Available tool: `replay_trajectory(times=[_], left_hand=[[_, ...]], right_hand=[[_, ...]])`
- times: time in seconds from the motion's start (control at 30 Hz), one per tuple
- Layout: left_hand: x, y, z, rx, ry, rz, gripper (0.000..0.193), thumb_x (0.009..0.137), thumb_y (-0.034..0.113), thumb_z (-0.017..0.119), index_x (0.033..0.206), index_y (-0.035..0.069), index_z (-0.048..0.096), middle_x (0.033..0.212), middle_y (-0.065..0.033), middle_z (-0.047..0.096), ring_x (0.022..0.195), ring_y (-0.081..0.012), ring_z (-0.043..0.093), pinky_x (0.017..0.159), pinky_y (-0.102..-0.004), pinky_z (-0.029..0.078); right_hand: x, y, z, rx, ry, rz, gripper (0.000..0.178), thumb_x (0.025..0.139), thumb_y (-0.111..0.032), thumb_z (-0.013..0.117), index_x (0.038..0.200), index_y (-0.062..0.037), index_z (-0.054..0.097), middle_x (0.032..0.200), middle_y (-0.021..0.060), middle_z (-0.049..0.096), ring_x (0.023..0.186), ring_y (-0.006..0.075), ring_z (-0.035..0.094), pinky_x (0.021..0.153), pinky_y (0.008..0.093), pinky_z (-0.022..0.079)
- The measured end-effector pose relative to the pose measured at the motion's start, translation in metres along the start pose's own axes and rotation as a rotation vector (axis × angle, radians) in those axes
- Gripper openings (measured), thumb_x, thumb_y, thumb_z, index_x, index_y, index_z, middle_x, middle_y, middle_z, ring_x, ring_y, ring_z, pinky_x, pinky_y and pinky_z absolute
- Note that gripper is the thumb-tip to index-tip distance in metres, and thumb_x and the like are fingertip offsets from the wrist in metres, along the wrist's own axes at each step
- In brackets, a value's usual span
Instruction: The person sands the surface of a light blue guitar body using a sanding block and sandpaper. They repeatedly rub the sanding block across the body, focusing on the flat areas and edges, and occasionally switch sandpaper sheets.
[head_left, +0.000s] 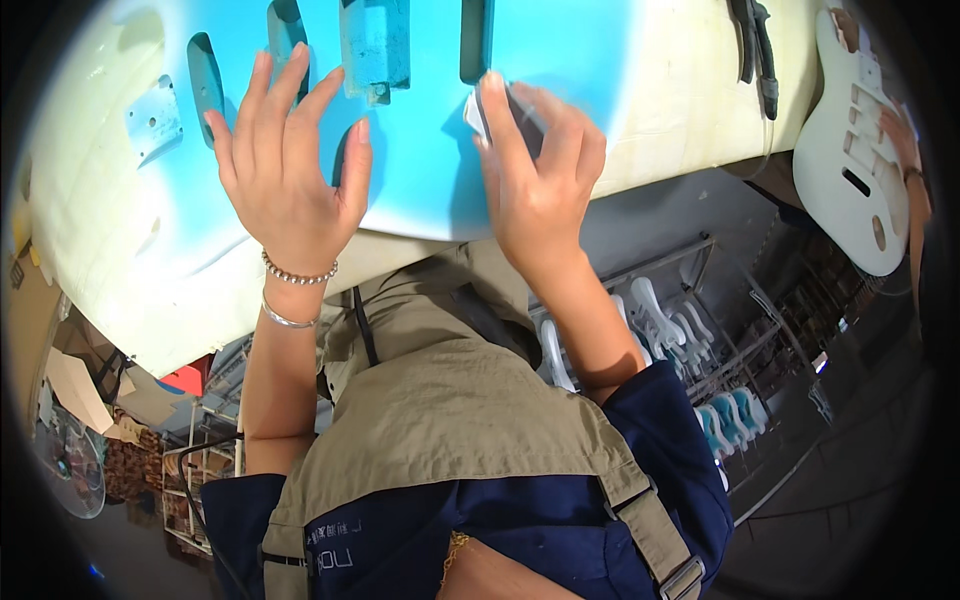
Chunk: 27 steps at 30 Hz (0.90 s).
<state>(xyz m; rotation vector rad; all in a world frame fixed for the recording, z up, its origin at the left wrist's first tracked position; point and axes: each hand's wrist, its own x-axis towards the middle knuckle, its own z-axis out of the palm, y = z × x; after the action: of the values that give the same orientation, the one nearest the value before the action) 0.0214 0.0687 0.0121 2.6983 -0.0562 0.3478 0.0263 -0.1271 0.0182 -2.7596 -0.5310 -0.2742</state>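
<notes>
A light-blue guitar body (430,170) with several routed cavities lies flat on a cream padded work table (90,270). My left hand (285,180) rests palm down on its left part, fingers spread beside the cavities and nothing in them. In my right hand (545,180) is a small dark grey and white sanding block (528,115), gripped between thumb and fingers. That block is against the blue surface, just below a long narrow cavity (475,40). My palm and fingers partly hide it, and the fingers are slightly blurred.
Black tools or cables (758,55) lie at the table's far right. Beyond the right edge, another person's hand (900,140) is at a white guitar body (850,150). Below right, a metal rack (740,350) holds white and blue bodies (735,415). A fan (75,465) stands lower left.
</notes>
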Motion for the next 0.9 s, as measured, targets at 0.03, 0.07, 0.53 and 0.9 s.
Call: replay_trajectory(times=[0.03,0.07,0.53,0.9], left_hand=[[0.0,0.002,0.0,0.004,0.0,-0.009,0.033,0.083,0.02,0.065,0.114,0.01,0.065,0.132,-0.0085,0.059,0.13,-0.0333,0.047,0.109,-0.0594,0.022],[-0.001,0.003,0.0,0.005,-0.005,-0.018,0.033,0.083,0.02,0.065,0.114,0.01,0.065,0.132,-0.0085,0.059,0.13,-0.0333,0.047,0.109,-0.0594,0.022],[-0.002,0.002,0.001,0.003,-0.004,-0.007,0.033,0.084,0.02,0.065,0.115,0.012,0.065,0.133,-0.0074,0.058,0.132,-0.0314,0.045,0.11,-0.0598,0.022],[0.0,0.003,0.001,0.005,-0.004,-0.006,0.033,0.083,0.02,0.065,0.115,0.011,0.065,0.132,-0.008,0.059,0.13,-0.0333,0.047,0.109,-0.0589,0.022]], right_hand=[[-0.003,-0.002,-0.002,0.023,-0.028,0.021,0.052,0.069,-0.003,0.073,0.12,-0.0093,0.066,0.114,0.0112,0.057,0.101,0.0278,0.046,0.089,0.0363,0.038],[-0.006,-0.003,-0.004,0.001,-0.024,0.02,0.052,0.069,-0.004,0.074,0.12,-0.0092,0.066,0.114,0.0114,0.057,0.101,0.0279,0.046,0.089,0.0363,0.038],[0.005,0.0,0.0,-0.088,0.006,-0.004,0.055,0.067,-0.005,0.077,0.121,-0.0122,0.067,0.122,0.0137,0.052,0.106,0.0302,0.04,0.09,0.0342,0.037],[-0.01,-0.007,-0.002,-0.063,-0.022,0.039,0.055,0.07,-0.007,0.075,0.123,-0.0127,0.065,0.122,0.0152,0.053,0.104,0.0294,0.042,0.089,0.0356,0.037]])
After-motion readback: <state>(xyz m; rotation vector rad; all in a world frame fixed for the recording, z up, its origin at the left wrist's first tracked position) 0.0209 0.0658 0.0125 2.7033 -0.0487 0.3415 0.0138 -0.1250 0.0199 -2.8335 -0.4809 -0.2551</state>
